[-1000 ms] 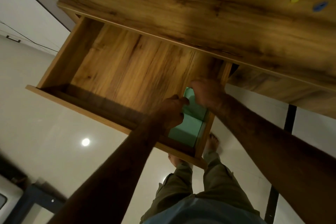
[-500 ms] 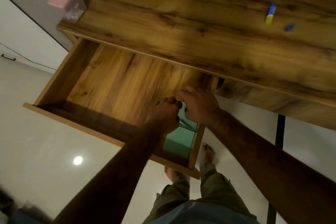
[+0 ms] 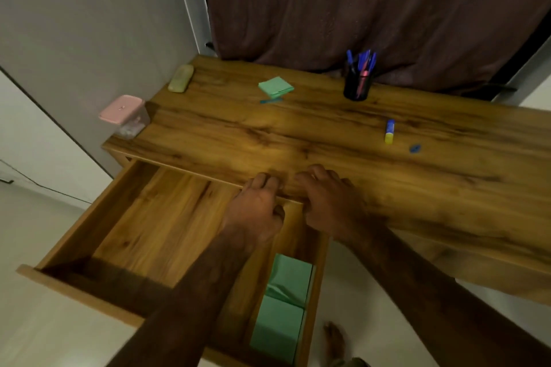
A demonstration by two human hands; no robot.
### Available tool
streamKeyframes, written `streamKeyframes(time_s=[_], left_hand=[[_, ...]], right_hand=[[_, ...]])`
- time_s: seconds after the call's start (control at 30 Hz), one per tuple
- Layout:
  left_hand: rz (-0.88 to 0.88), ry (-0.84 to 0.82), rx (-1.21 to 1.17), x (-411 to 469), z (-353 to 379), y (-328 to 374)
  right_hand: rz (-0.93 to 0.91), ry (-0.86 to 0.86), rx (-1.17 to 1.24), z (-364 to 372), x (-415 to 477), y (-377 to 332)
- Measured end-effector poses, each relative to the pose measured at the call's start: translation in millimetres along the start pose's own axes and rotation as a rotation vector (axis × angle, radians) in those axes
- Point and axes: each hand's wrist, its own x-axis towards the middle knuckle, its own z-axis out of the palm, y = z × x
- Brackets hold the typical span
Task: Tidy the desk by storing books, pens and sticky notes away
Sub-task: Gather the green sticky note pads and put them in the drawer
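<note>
Hands [image 3: 257, 211] [image 3: 328, 205] now off 2 square green pads [image 3: 278, 331]

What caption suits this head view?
Open drawer holding green notes; left hand and right hand at desk edge.

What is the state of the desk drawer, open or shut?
Open. The drawer stands pulled far out from under the desk, its wooden floor exposed, with green sticky notes lying at its right end.

Dim warm light, soft blur, wide-angle bending at edges.
</note>
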Motion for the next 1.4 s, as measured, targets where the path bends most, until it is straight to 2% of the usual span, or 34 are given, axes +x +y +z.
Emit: streamKeyframes(time_s=[0.27,0.5,0.73,0.93,1.13,1.27,1.4], left_hand=[[-0.122,-0.012,-0.088,84.1,-4.6,-8.7],[-0.283,0.021,-0.153,208.4,17.2,-29.0],[-0.349,0.055,-0.186,325.3,24.5,-39.7],[-0.599,0.053,-0.33,409.7,16.7,-71.7],[-0.763,0.104,-0.536,442.8,23.1,-85.4],[-0.786,0.175,-0.748,442.2,24.7,-87.1],[-0.867,0.291,-0.992,434.1,17.8,-86.1]], right_hand=[[-0.015,-0.006,0.087,-20.1,93.6,31.6],[-0.032,-0.003,0.239,-21.2,237.6,81.5],[-0.05,0.003,0.282,-12.8,365.6,106.0],[-0.028,0.079,0.336,-4.8,443.3,98.4],[0.01,0.086,0.193,6.4,476.7,95.2],[0.131,0.058,0.374,7.7,488.5,95.1],[0.191,0.059,0.802,18.8,496.2,104.0]])
